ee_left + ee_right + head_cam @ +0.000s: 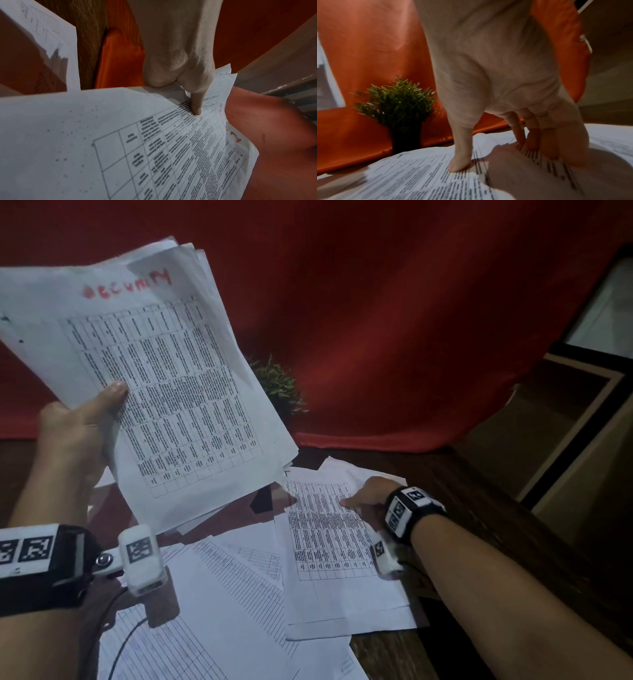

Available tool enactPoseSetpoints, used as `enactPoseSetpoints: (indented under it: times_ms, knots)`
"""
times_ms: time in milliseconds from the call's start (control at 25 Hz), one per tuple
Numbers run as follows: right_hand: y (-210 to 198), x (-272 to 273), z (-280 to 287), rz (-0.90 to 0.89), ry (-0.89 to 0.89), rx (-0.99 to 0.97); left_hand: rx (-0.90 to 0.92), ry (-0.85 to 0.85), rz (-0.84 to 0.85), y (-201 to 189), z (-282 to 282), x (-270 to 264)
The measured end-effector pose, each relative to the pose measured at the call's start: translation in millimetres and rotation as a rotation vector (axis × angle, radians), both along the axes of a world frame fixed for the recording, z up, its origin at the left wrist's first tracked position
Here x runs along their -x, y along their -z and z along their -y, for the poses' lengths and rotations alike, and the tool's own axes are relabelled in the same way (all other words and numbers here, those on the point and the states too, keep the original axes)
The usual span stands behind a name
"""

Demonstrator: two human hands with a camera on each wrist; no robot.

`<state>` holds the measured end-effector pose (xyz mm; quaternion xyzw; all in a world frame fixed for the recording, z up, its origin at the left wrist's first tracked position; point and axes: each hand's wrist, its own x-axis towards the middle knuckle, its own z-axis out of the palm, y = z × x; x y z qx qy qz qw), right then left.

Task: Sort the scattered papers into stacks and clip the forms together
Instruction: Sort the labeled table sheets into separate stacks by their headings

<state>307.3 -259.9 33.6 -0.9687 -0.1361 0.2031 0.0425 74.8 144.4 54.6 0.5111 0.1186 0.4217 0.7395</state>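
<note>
My left hand (85, 422) holds a thick stack of printed table sheets (164, 378) raised above the desk at the upper left, with red handwriting on the top page. In the left wrist view the thumb (195, 106) presses on the top page of the stack (154, 148), and the fingers are hidden behind it. My right hand (371, 494) pinches the right edge of another printed table sheet (329, 535) lying on the desk. In the right wrist view the thumb (458, 162) lies on this sheet (419, 180) and the fingers (532, 132) curl under its lifted edge.
Several ruled forms (222, 594) lie fanned out on the wooden desk (479, 525) in front of me. A small potted plant (279, 385) stands at the back against a red cloth (376, 320). A black object (263, 499) shows between papers. The desk's edge runs along the right.
</note>
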Motion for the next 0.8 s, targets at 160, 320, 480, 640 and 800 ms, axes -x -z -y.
enactPoseSetpoints:
  times_ms: [160,320,480,640,800]
  knots:
    - [-2,-7,-12,-0.154,0.093,-0.007,0.071,0.043,-0.027,8,-19,-2]
    - [4,-15,-10,-0.131,0.07,0.008,0.023,-0.037,0.064,3,-8,0]
    - [-4,-6,-3,0.046,0.06,-0.078,0.027,-0.042,0.119,10,-15,-1]
    - [0,4,-7,-0.005,0.093,-0.083,0.034,0.011,0.035,17,-32,-5]
    - [7,16,-17,0.024,0.075,-0.049,0.041,-0.015,-0.007,21,-36,-10]
